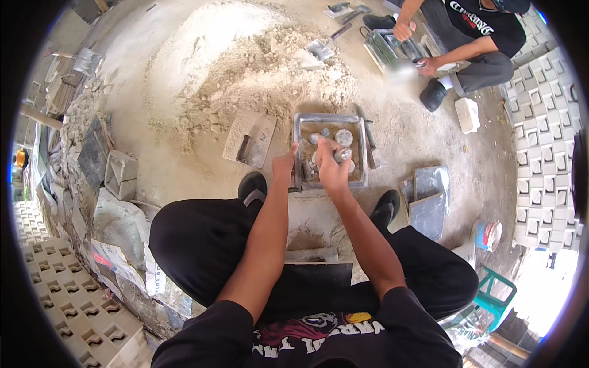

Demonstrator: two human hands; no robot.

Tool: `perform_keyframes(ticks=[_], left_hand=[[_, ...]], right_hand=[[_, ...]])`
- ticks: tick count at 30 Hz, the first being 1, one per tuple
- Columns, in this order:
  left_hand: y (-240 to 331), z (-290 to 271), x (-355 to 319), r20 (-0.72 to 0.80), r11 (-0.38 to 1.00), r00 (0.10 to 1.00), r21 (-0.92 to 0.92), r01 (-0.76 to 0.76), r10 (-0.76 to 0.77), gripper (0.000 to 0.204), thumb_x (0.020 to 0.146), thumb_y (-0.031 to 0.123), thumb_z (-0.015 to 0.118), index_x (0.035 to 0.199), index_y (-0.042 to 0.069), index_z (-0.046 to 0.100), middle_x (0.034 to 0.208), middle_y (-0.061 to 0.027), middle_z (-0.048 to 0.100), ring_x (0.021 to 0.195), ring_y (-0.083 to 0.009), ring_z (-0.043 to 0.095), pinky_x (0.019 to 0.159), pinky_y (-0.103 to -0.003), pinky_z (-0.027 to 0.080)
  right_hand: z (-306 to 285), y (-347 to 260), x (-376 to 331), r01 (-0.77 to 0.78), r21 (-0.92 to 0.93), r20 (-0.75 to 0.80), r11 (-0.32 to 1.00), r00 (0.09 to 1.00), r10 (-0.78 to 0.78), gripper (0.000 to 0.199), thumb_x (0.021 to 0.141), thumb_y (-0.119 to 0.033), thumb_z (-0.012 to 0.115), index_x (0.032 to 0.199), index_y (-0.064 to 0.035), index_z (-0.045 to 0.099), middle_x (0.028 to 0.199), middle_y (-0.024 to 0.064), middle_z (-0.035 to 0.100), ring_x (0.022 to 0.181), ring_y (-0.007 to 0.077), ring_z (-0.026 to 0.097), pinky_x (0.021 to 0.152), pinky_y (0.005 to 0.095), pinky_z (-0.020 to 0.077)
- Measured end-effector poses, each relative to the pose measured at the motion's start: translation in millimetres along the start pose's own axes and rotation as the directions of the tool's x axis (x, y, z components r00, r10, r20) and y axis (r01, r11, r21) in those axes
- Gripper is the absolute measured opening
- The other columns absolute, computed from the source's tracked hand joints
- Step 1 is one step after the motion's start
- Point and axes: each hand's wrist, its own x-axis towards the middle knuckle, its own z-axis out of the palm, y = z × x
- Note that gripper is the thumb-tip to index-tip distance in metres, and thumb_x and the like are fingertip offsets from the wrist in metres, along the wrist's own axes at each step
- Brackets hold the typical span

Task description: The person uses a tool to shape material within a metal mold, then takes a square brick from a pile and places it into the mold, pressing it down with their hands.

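Note:
A square grey metal mould frame lies on the ground between my feet, with sandy material inside it. Several round grey metal pieces stand in it, among them a disc-topped one at the far right. My left hand is closed on the frame's left edge, its thumb pointing away from me. Inside the frame, my right hand wraps round a short metal cylinder, whose end shows beside the fingers. The hand hides part of the pieces beneath it.
A flat plastering board with a handle lies left of the frame, before a heap of pale sand. A co-worker handles another mould at the far right. Stacked pale blocks, grey plates, a bucket and a green stool stand rightward.

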Motion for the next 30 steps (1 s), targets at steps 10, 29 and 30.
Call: perform_keyframes(ticks=[10, 29, 30], left_hand=[[1.8, 25.5, -16.9, -0.056, 0.854, 0.910, -0.327, -0.405, 0.410, 0.061, 0.085, 0.054, 0.059, 0.068, -0.005, 0.060, 0.061, -0.0042, 0.051, 0.060, -0.0141, 0.043, 0.054, -0.035, 0.036], [-17.1, 31.5, 14.2, -0.203, 0.962, 0.941, 0.091, -0.256, 0.269, 0.082, 0.092, 0.061, 0.026, 0.070, -0.011, 0.057, 0.069, -0.0279, 0.059, 0.070, -0.0421, 0.057, 0.068, -0.051, 0.039], [-1.8, 42.5, -8.1, -0.156, 0.966, 0.954, 0.083, -0.246, 0.256, 0.082, 0.093, 0.060, 0.025, 0.072, -0.012, 0.058, 0.072, -0.0293, 0.059, 0.073, -0.0442, 0.057, 0.070, -0.052, 0.039]], right_hand=[[-18.8, -18.2, 6.0, -0.054, 0.086, -0.055, 0.995, 0.997, 0.059, 0.040, 0.094, -0.011, 0.044, 0.055, -0.0066, 0.038, 0.049, -0.0003, 0.039, 0.045, 0.0070, 0.031, 0.044, 0.0265, 0.0227], [-19.1, -3.7, -17.1, 0.173, -0.260, 0.075, 0.950, 0.984, -0.159, 0.040, 0.094, -0.011, 0.043, 0.056, -0.0085, 0.031, 0.049, -0.0015, 0.035, 0.045, 0.0083, 0.027, 0.044, 0.0277, 0.0201], [-28.1, -1.9, -15.0, 0.225, -0.390, 0.127, 0.893, 0.974, -0.190, 0.040, 0.094, -0.011, 0.042, 0.056, -0.0094, 0.030, 0.048, -0.0018, 0.034, 0.045, 0.0081, 0.026, 0.044, 0.0280, 0.0192]])
